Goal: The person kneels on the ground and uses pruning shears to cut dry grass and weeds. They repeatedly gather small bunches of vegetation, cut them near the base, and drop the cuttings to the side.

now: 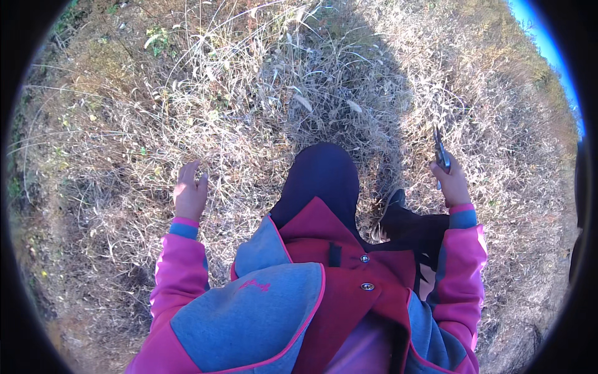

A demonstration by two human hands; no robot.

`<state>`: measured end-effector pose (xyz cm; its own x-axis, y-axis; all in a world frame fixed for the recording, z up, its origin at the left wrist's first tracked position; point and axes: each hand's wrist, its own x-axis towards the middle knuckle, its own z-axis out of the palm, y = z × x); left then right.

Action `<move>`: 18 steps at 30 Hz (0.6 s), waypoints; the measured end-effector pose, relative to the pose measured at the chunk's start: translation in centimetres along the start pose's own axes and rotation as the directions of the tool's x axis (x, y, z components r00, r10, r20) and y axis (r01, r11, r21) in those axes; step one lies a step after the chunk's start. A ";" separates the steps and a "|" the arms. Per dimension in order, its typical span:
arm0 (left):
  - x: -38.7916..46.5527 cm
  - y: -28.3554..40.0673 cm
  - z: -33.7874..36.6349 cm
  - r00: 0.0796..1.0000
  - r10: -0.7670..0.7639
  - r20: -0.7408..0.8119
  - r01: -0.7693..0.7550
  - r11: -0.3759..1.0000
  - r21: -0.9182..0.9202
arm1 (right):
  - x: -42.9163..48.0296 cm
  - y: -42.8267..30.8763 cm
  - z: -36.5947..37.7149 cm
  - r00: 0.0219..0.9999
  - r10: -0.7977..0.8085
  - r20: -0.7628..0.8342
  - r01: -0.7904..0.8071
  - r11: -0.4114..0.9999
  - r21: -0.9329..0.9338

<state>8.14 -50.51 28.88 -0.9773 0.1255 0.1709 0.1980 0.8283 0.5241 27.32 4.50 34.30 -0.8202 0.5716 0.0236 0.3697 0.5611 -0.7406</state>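
My left hand (190, 190) hangs over the dry grass on the left with nothing in it, the thumb held apart from the fingers. On the right, my right hand (452, 182) is closed around a small metal cutting tool (440, 152), which looks like pruning shears or scissors. Its narrow dark end points away from me, over the grass. The grip is partly hidden by my fingers, and I cannot tell whether the blades are apart. Dry, straw-coloured grass (243, 154) lies under and ahead of both hands.
My bent knee in dark trousers (322, 177) juts forward between my hands. A dark shoe (397, 198) rests on the grass at its right. Longer grass stalks (210, 51) arch up ahead on the left. Something dark (580, 187) stands at the far right rim.
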 end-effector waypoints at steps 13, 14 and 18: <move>5.7 14.2 10.4 0.855 0.156 0.494 0.093 0.892 -0.442 | 6.6 1.2 7.7 0.930 0.027 0.366 -0.208 0.860 0.465; 6.2 14.0 11.5 0.788 0.089 0.610 0.245 0.862 -0.443 | 7.0 0.8 8.0 0.935 0.009 0.356 -0.165 0.897 0.410; 5.7 12.2 12.4 0.614 0.081 0.785 0.506 0.723 -0.470 | 7.9 -2.0 9.8 0.958 -0.088 0.275 -0.041 0.902 0.430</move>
<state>4.02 -32.85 25.91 -0.6431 0.5732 -0.5078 -0.3157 0.4057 0.8578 15.81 2.06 29.42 -0.9377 0.3336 -0.0967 0.1788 0.2250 -0.9578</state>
